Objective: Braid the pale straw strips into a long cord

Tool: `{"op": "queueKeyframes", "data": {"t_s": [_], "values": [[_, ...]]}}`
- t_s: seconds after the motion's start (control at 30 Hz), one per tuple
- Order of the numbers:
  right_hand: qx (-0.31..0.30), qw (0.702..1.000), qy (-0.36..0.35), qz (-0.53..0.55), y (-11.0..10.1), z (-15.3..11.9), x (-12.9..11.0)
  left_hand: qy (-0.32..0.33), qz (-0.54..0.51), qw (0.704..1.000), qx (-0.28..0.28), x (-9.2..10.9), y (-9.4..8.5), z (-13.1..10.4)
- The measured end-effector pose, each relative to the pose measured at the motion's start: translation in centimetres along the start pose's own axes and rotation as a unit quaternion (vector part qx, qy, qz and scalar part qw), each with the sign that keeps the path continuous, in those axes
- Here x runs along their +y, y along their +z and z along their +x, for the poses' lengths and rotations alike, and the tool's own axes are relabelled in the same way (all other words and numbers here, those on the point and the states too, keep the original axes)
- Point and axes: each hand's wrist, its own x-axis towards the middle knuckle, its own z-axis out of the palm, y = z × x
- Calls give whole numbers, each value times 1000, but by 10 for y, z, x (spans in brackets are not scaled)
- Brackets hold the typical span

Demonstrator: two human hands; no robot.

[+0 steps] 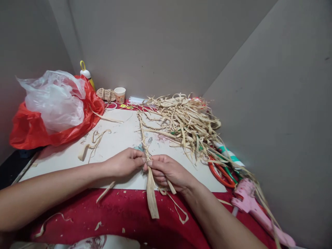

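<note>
A thin braid [142, 133] of dry straw-coloured husk strips runs away from me over the white board [121, 133]. At its near end my left hand [128, 162] and my right hand [168, 170] meet, both closed with thumb and fingers pinching the braid. Below the fingers a broad loose strip [152, 197] hangs over the board's front edge. Another short strip [171, 186] sticks out beneath my right hand, and one more strip [105, 192] lies under my left wrist. The fingertips partly hide the spot where the strips cross.
A large heap of dry strips [186, 121] covers the board's right back. Red-handled scissors [220, 174] and a pink glue gun [246, 197] lie at right. Red and white plastic bags [59, 103], a paper cup [119, 95], a woven piece [105, 94] and a yellow-handled bottle [85, 73] stand back left.
</note>
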Motion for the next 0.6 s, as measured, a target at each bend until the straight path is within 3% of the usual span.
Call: {"op": "queueKeyframes", "data": {"t_s": [0.17,0.27,0.43,0.6], "values": [[9,995,-21,-96,-1,-3,-2,45,109,993,4,0,-10,-1],[21,983,-49,-177,0,-3,-3,16,52,998,-22,1,-10,2],[42,950,-87,-299,-1,-3,-2,-115,-91,988,-53,0,-7,6],[57,931,-66,-355,-1,-6,-3,-134,-129,982,-36,0,-4,7]]}}
